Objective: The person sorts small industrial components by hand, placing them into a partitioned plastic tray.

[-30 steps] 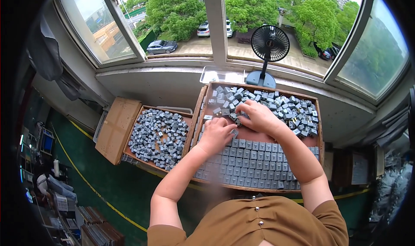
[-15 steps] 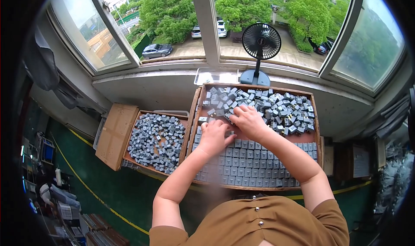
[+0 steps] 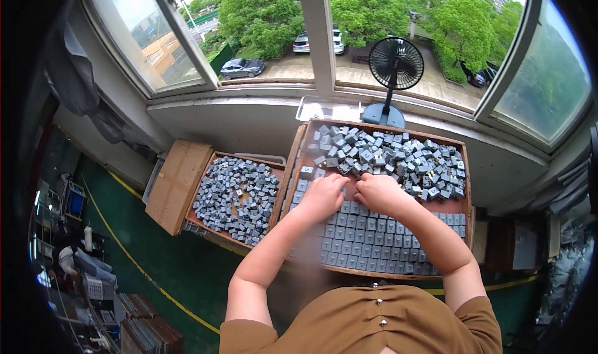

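My left hand [image 3: 324,198] is over the left part of a wooden tray [image 3: 464,167], with its fingers curled at the far edge of some rows of small grey block-shaped parts [image 3: 367,234]. Close beside it, my right hand [image 3: 381,194] has thumb and fingers pinched together. Whatever either hand holds is too small or hidden to make out. Beyond the hands lies a jumbled heap of the same grey parts [image 3: 408,161], some showing brassy metal bits. A few single parts [image 3: 306,173] sit at the tray's left side.
To the left, a second tray holds more loose grey parts [image 3: 235,195], beside a brown cardboard flap [image 3: 179,186]. A black desk fan [image 3: 396,63] and a white wire rack [image 3: 317,108] stand by the window sill. Bundled grey curtain [image 3: 78,80] hangs at far left.
My right hand has come back from the loose heap toward the rows, and the two hands are now nearer each other. The whole view has shifted slightly.
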The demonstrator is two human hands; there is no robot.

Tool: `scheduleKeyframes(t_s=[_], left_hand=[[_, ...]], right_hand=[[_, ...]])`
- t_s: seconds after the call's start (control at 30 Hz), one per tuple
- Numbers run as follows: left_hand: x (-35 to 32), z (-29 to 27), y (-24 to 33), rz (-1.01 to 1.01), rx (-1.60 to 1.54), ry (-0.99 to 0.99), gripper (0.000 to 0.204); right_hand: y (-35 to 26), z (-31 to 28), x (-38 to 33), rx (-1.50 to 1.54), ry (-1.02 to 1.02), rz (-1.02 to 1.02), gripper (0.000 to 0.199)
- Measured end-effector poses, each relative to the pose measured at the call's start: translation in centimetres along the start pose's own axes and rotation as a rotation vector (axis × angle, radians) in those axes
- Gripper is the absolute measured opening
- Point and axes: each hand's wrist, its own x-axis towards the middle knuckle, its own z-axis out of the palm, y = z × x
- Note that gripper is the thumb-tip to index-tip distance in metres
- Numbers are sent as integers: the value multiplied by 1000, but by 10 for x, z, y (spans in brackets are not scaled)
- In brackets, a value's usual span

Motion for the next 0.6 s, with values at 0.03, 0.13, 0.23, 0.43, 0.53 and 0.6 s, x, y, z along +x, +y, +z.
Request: scheduleKeyframes(t_s=[0.03,0.13,0.23,0.43,0.53,0.6], left_hand=[[4,0,3,16,-13,-3,26],[16,7,8,125,67,28,17],[8,8,0,91,63,4,15],[0,18,0,54,186,109,13],[4,21,7,27,249,145,12],[7,14,10,-87,233,-21,18]], right_hand=[[3,5,-2,-7,69,56,21],[11,20,-2,-26,298,97,25],[9,20,1,22,263,77,24],[-6,-17,-13,23,46,-31,20],[-3,-9,-14,23,72,68,21],[7,10,-9,107,187,181,24]])
